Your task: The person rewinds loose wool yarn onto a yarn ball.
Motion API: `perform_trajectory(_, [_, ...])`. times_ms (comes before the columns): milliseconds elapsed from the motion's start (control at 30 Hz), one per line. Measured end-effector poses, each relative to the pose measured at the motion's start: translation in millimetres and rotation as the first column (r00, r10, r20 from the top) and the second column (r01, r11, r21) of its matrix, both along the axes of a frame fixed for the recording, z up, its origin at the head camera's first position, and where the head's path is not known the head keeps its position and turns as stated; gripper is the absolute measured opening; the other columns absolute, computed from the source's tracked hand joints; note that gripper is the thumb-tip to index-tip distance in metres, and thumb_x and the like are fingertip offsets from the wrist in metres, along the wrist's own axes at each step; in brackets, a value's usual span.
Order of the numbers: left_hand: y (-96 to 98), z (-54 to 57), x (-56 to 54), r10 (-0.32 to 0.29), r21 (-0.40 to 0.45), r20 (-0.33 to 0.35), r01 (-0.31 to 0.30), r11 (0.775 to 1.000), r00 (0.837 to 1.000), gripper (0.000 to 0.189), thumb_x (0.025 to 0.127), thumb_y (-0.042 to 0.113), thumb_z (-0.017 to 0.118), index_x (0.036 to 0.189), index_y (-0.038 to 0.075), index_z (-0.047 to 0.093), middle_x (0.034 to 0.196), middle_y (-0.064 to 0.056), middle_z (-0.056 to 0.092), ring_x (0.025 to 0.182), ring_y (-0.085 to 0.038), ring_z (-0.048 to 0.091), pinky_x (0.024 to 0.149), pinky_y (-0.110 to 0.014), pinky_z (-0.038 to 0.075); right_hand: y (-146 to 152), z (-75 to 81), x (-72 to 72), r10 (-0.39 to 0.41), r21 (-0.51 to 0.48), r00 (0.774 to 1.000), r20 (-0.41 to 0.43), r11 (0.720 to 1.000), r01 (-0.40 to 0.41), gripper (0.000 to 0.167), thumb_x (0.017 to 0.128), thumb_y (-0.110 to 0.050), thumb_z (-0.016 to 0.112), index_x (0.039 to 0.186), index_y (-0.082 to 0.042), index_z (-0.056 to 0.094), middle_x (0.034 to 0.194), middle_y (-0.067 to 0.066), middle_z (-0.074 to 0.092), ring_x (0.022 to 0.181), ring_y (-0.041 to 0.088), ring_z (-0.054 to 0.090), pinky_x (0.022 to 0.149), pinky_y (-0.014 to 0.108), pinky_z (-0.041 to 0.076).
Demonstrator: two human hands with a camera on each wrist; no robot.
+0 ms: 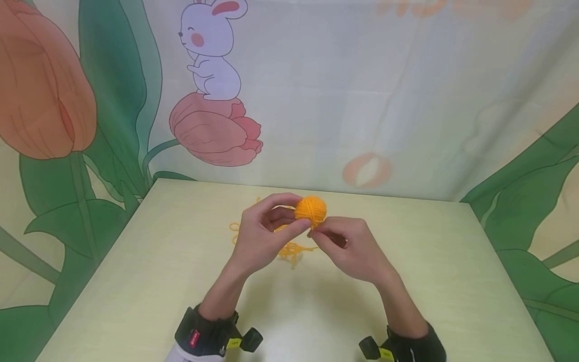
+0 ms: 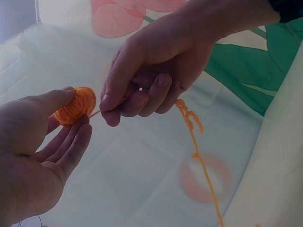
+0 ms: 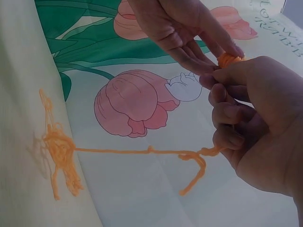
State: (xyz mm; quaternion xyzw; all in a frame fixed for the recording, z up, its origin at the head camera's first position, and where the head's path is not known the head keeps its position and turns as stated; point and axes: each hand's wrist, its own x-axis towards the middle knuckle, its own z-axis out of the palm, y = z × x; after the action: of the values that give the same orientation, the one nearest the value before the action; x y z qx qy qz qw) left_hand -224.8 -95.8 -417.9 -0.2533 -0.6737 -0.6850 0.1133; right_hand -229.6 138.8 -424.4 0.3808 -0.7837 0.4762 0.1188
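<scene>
A small orange ball of yarn is held between the thumb and fingers of my left hand, above the table. Close to its lower right side, my right hand pinches the strand that leaves the ball; the taut bit of strand shows in the left wrist view. From the right hand the yarn strand runs on to a loose tangle of yarn on the table, with a small loop hanging near the hand. In the head view the left hand hides part of that tangle.
The pale table reaches back to a hanging cloth printed with tulips and a rabbit. A black strap with a small camera is on the left wrist, and another camera is on the right.
</scene>
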Motion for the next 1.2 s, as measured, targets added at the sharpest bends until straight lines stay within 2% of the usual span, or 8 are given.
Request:
perform_trajectory(300, [1.0,-1.4,-0.2,0.065,-0.045,-0.029,-0.066,0.997,0.997,0.043,0.094,0.001,0.091,0.133,0.008,0.076,0.129,-0.01,0.08,0.102,-0.02,0.083,0.098,-0.03,0.071,0.1,10.3,10.7,0.042,0.013,0.996,-0.08,0.999,-0.041,0.015,0.102,0.001,0.079,0.1,-0.013,0.083,0.071,-0.005,0.061,0.063,0.001,0.047,0.055,0.019,0.044])
perform_trajectory(600, [1.9,-2.3,-0.2,0.073,-0.072,-0.043,-0.076,0.995,0.996,0.044,0.093,0.0,0.091,0.134,0.008,0.076,0.129,-0.01,0.08,0.104,-0.022,0.084,0.1,-0.031,0.07,2.1,15.5,14.0,0.057,-0.027,0.99,-0.131,0.998,-0.061,0.019,0.099,0.007,0.079,0.101,-0.011,0.084,0.074,-0.005,0.065,0.063,0.002,0.048,0.055,0.016,0.045])
perform_trajectory(900, [2.1,-2.1,0.0,0.07,-0.087,-0.06,-0.075,0.993,0.996,0.044,0.092,0.0,0.092,0.133,0.008,0.077,0.126,-0.01,0.081,0.102,-0.021,0.085,0.099,-0.032,0.071,2.8,21.6,18.3,0.062,-0.087,0.994,-0.093,0.994,-0.07,0.023,0.097,0.01,0.078,0.099,-0.012,0.083,0.074,-0.005,0.065,0.06,0.005,0.044,0.053,0.018,0.038])
perform_trajectory(1200, [0.8,-4.9,-1.1,0.022,-0.143,-0.066,-0.032,0.989,0.998,0.043,0.092,0.002,0.092,0.132,0.011,0.078,0.123,-0.007,0.083,0.095,-0.019,0.084,0.095,-0.034,0.072,6.2,26.5,22.6,-0.013,-0.146,0.999,-0.03,0.989,0.008,0.023,0.098,0.014,0.075,0.1,-0.008,0.082,0.075,-0.002,0.065,0.057,0.008,0.044,0.05,0.02,0.037])
